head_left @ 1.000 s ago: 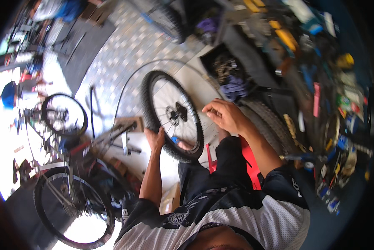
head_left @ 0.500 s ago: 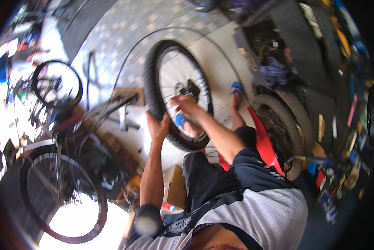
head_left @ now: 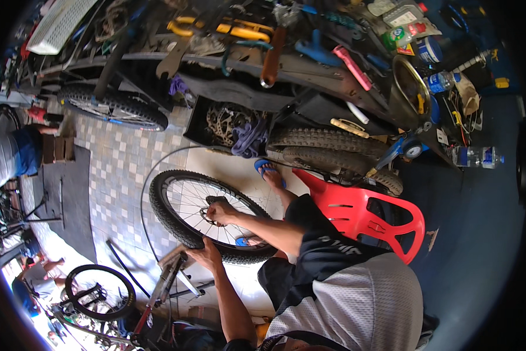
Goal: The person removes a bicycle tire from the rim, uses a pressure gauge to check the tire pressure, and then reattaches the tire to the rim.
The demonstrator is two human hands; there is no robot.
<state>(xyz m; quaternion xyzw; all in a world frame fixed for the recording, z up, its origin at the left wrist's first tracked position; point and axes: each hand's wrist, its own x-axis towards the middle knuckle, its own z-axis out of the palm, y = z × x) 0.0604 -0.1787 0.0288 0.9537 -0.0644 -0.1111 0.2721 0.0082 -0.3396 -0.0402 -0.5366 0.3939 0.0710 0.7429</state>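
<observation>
A bicycle wheel with a knobby black tyre [head_left: 164, 215] is tilted in front of my legs, its spokes and hub facing up. My left hand [head_left: 205, 256] grips the tyre at its near side, thumb on top. At the wheel's centre, the fingers of my right hand [head_left: 220, 213] are closed at the hub, beside the brake disc [head_left: 206, 215]. What the fingertips pinch there is mostly hidden. Through the spokes, one of my feet shows in a blue flip-flop [head_left: 243, 241]; the other flip-flop [head_left: 263, 165] lies beyond the rim.
A red plastic chair [head_left: 339, 212] is at my right, beside stacked tyres [head_left: 327, 140]. Ahead, a black bin [head_left: 199, 120] holds metal discs and a purple cloth [head_left: 249, 137]. A tool-covered bench spans the far side. A bike frame [head_left: 157, 286] stands lower left; another person [head_left: 17, 149] is far left.
My view has swung to the right, bringing the bench and whole chair in. The wheel lies flatter. My right hand has gone from above the spokes to the hub; the left still holds the tyre.
</observation>
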